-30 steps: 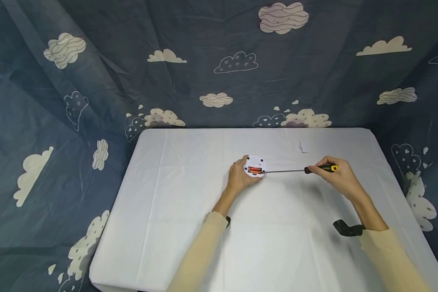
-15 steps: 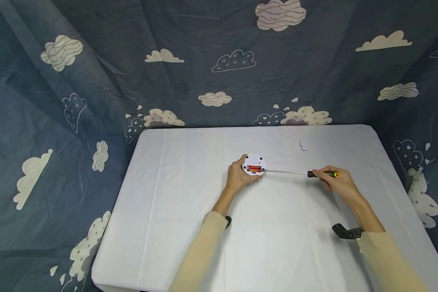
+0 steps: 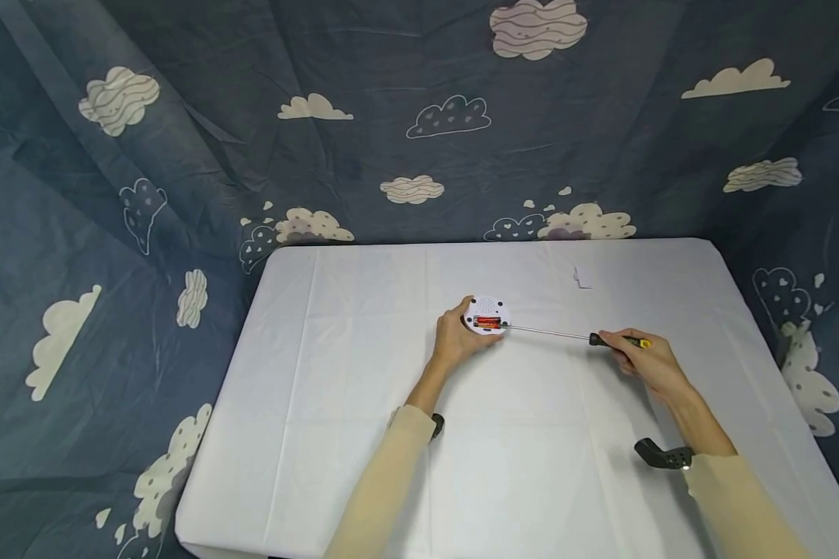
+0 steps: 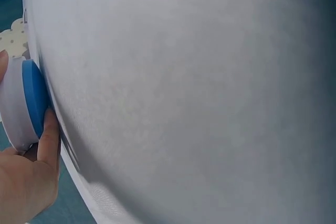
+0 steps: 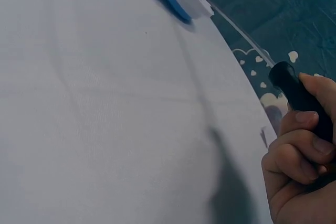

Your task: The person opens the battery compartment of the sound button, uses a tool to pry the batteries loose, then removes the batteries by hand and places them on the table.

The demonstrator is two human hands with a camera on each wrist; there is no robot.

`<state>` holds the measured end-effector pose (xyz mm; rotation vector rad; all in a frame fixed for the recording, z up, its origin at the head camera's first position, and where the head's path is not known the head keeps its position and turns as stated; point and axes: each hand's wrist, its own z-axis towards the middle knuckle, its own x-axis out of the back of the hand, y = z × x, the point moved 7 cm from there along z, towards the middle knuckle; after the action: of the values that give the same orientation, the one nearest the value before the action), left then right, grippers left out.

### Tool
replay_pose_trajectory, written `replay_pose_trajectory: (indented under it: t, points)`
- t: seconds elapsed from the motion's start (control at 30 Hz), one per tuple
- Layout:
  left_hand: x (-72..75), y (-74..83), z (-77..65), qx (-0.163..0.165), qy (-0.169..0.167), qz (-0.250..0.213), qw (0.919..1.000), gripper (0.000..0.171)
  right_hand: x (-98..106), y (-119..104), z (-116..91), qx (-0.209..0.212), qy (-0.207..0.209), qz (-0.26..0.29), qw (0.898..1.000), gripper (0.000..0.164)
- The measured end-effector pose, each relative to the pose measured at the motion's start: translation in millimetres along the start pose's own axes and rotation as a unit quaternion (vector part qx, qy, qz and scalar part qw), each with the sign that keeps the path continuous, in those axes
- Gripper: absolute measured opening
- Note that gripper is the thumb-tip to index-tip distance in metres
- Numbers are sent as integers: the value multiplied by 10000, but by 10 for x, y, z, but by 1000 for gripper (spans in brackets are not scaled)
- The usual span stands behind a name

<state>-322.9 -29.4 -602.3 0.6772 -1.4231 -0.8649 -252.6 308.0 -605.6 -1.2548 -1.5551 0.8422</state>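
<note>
My left hand (image 3: pixel 454 341) grips a round white device (image 3: pixel 489 305) with its perforated face turned up. In the left wrist view its blue side (image 4: pixel 35 98) faces the table, and fingers curl around its edge. Red batteries (image 3: pixel 488 321) lie in an open compartment of the device. My right hand (image 3: pixel 653 365) holds a screwdriver (image 3: pixel 548 332) by its black and yellow handle. The long thin shaft points left, with the tip at the compartment's right end. The right wrist view shows fingers curled round the dark handle (image 5: pixel 302 95).
A white cloth covers the table (image 3: pixel 363 349). Toward its back right lies a small white flat piece (image 3: pixel 583 278) with a dark edge. Behind and beside the table hangs a dark blue curtain (image 3: pixel 363 62) printed with clouds.
My right hand has come down toward the front and slightly right, tilting the screwdriver while its tip stays at the compartment. The left hand keeps its grip. The head view has shifted slightly.
</note>
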Motion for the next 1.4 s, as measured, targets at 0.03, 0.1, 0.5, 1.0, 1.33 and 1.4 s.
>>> replay_pose_trajectory:
  t: [0.03,0.1,0.5,1.0,1.33,1.4]
  points:
    - [0,-2,1,8,-4,-5,10000,97,-2,5,-5,-16,-6,15,10000,31]
    - [-2,-5,2,23,-19,-30,10000,97,-9,14,-17,-37,-27,48,10000,31]
    - [0,-15,-14,101,-90,-161,9998,98,-72,75,-51,-30,-293,539,9981,28]
    - [-7,-22,-34,64,-94,-154,9998,98,-44,-26,-173,150,144,55,9998,38]
    - [13,-15,-36,78,-33,-182,9998,96,-97,82,-178,255,214,698,9970,26]
    - [15,-10,-34,72,-42,-187,9998,96,-96,111,-184,286,330,729,9964,23]
